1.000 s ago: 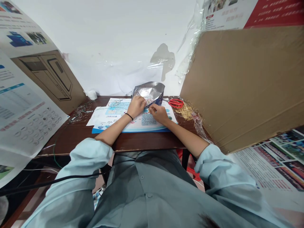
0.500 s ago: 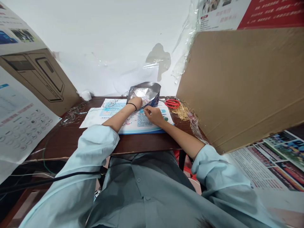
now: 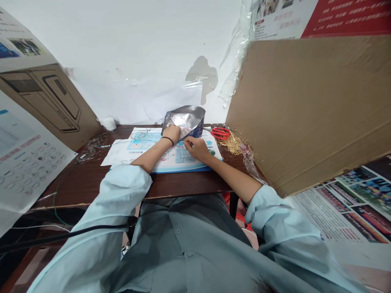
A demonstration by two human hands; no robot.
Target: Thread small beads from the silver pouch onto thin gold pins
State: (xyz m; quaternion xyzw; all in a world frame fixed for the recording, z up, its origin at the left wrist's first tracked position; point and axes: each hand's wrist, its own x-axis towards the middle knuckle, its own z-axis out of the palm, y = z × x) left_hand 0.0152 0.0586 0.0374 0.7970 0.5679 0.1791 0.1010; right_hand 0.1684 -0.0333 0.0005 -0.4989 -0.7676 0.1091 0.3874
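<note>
A silver-lined bag point(image 3: 195, 116) stands with its mouth wide at the back of the table, small bits glinting inside it. My left hand point(image 3: 172, 132), a dark band round its wrist, reaches over the bag's near left rim. Its fingers are curled and partly hidden, so what they hold cannot be made out. Just in front of the bag, my right hand point(image 3: 196, 148) is closed in a pinch, with thumb and forefinger together. Whatever is between those fingertips is too small to name. Printed sheets point(image 3: 165, 166) lie beneath both hands.
Red-handled scissors point(image 3: 220, 133) lie right of the bag, beside a heap of thin golden sticks point(image 3: 232, 143) and crumpled clear plastic point(image 3: 250, 158). Tangled clear thread point(image 3: 91, 148) lies on the left. Cardboard panels point(image 3: 305, 101) flank the table, with a white wall behind.
My left hand has shifted slightly left at the bag's rim. The right hand keeps its pinch in nearly the same place. The whole view has drifted a little.
</note>
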